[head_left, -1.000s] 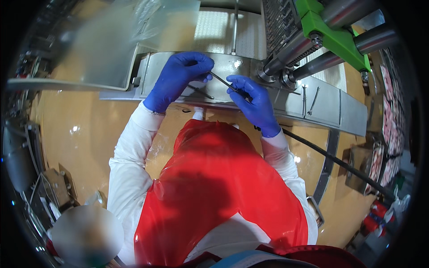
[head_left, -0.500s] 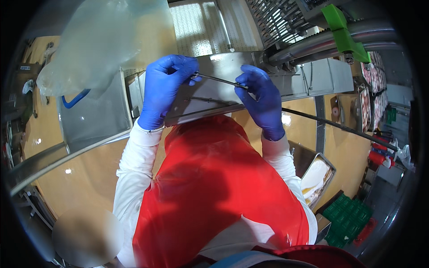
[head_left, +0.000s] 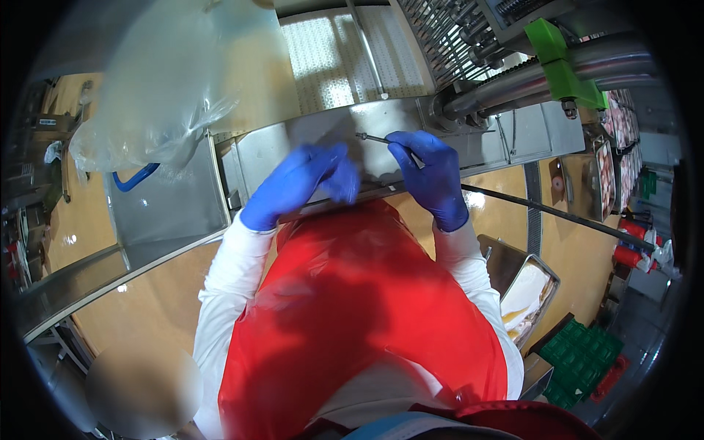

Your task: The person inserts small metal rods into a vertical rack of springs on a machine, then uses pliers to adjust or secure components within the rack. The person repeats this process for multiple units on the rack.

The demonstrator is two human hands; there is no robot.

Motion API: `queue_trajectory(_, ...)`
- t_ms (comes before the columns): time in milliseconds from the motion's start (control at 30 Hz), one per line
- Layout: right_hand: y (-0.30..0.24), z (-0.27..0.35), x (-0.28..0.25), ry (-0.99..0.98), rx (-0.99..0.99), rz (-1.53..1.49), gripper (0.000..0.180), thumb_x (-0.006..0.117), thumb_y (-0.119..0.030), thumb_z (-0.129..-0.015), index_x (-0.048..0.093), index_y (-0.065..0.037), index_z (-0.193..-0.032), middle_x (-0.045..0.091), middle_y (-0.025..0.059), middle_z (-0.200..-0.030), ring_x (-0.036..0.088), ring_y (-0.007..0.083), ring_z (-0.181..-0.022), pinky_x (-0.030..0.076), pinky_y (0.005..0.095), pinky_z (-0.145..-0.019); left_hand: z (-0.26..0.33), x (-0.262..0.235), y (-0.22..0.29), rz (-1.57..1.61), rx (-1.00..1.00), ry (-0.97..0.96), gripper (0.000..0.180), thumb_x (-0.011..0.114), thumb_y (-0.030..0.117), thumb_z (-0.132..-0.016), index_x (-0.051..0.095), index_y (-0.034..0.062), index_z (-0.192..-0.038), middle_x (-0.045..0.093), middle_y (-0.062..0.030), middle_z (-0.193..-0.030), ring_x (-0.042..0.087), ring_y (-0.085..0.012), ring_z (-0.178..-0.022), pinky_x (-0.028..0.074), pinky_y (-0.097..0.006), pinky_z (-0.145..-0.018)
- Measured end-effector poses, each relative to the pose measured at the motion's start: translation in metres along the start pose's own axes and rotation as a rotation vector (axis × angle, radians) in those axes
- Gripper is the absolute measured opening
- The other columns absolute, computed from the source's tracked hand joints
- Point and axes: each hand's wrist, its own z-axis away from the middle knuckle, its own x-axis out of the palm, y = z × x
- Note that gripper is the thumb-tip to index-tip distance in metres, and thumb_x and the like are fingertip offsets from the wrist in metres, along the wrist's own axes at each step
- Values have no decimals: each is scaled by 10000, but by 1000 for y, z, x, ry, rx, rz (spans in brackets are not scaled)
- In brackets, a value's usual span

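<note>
My right hand [head_left: 429, 172], in a blue glove, pinches a thin metal rod [head_left: 372, 138]. The rod's free end, with a small thicker tip, points left over a steel ledge [head_left: 260, 150]. Its other end is hidden in my fingers. My left hand [head_left: 301, 183], gloved in blue too, is apart from the rod, low over the ledge's near edge. Motion smears its fingers, so whether they hold anything does not show. Farther right on the ledge lie more thin rods [head_left: 506, 138].
Steel shafts [head_left: 506, 92] with a green clamp [head_left: 550, 48] and rows of needles [head_left: 447, 37] stand at the upper right. Clear plastic sheeting [head_left: 154, 95] hangs at the left above a steel surface [head_left: 172, 213]. A long dark bar [head_left: 543, 208] crosses at right.
My left hand has let go of the rod's left end and moved down toward my apron. My right hand keeps hold of the rod.
</note>
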Motion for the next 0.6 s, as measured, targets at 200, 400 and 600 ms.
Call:
queue_trajectory(200, 14, 0, -14, -66, -46, 8, 100, 735, -20, -885, 745, -35, -983, 717, 132, -845, 685, 304, -746, 530, 369, -689, -3, 24, 17, -769, 462, 200, 137, 626, 88, -893, 727, -3, -911, 662, -169, -1043, 621, -309, -989, 494, -381, -878)
queue_trajectory(400, 32, 8, -16, -96, -67, 14, 66, 744, -80, -894, 732, -44, -948, 708, 140, -851, 682, 342, -760, 536, 405, -698, -17, 24, 3, -1085, 563, 457, 307, 624, 8, -743, 722, 49, -1031, 591, -165, -1085, 551, -389, -1031, 481, -458, -928)
queue_trajectory(600, 39, 17, -21, -13, -103, -69, 57, 739, -73, -899, 721, -46, -946, 708, 140, -850, 681, 345, -760, 541, 420, -700, -27, 23, -17, -1231, 443, 437, 336, 606, -13, -731, 709, 50, -1044, 588, -154, -1101, 559, -375, -1048, 483, -464, -927)
